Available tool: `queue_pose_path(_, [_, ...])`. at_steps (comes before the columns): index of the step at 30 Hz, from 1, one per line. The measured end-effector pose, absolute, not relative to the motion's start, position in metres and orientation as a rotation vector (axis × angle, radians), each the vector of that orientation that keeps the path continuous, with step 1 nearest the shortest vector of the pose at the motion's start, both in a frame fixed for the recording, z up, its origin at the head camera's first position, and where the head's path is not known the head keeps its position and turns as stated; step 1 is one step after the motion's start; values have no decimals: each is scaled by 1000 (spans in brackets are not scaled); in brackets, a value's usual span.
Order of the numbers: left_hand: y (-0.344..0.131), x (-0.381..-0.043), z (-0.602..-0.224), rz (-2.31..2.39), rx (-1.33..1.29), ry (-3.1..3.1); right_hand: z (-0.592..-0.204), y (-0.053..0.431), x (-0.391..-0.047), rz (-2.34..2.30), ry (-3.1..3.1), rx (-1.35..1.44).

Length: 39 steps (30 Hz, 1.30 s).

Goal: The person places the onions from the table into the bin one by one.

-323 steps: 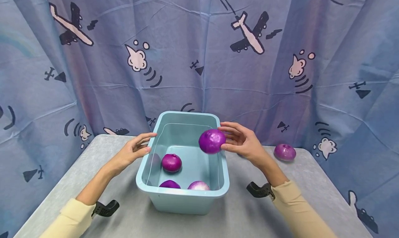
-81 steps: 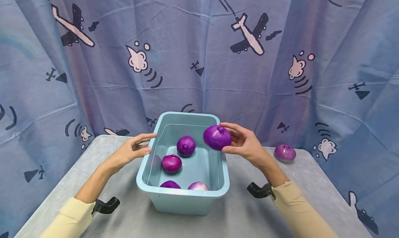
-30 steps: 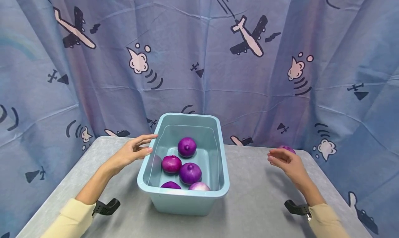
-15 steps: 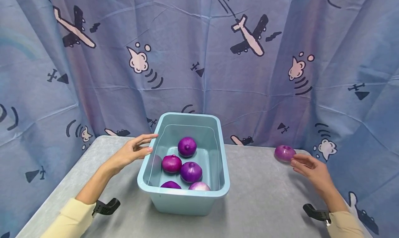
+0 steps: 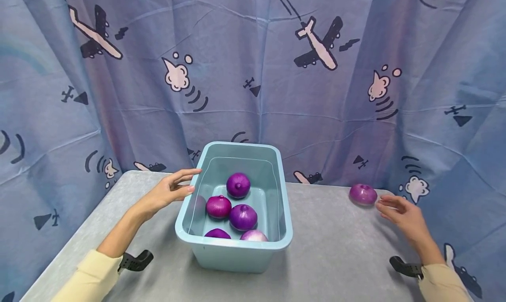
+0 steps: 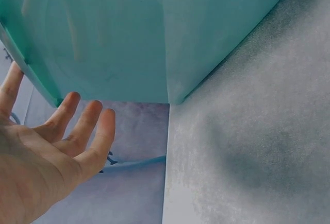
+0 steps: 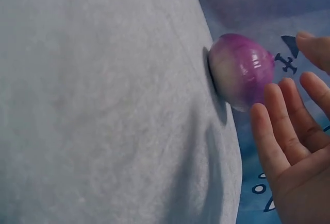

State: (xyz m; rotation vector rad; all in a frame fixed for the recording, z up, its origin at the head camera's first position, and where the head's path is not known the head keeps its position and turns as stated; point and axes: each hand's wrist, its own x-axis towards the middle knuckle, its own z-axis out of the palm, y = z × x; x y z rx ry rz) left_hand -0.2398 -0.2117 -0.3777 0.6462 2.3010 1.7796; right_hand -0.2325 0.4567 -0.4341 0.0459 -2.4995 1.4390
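A light blue plastic bin (image 5: 233, 245) stands mid-table in the head view, with several red onions (image 5: 243, 217) inside; the front ones are partly hidden by its near wall. My left hand (image 5: 168, 191) touches the bin's left rim with its fingertips, fingers extended; the left wrist view has this hand (image 6: 56, 152) beside the bin wall (image 6: 103, 54). At the back right of the table lies one more red onion (image 5: 363, 194). Just to its right my right hand (image 5: 405, 216) hovers with spread fingers and holds nothing. In the right wrist view, a gap seems to separate the fingers from the onion (image 7: 242, 72).
The grey table (image 5: 328, 240) has its right edge close to the lone onion and my right hand. A blue curtain (image 5: 253, 73) printed with airplanes hangs right behind the table and along its sides. Each wrist wears a black strap mount (image 5: 136, 261).
The onion that my right hand held over the bin now lies inside it. Since then, that hand has swung right, past the lone onion to its right side. My left hand stays put.
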Motion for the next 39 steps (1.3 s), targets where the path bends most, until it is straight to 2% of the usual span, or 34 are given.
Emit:
queue_pose_path(7, [-211,-240,-376,1782,650,2294,-434,458,-244,1171,-2644,-76])
queue_pose_path(27, [-211,-239,-377,1771,653,2312,-444,462,-270,1386,-2706,-93])
queue_pose_path(39, [-210,-239,-377,1770,654,2307,-456,451,-275,1476,-2597,-298])
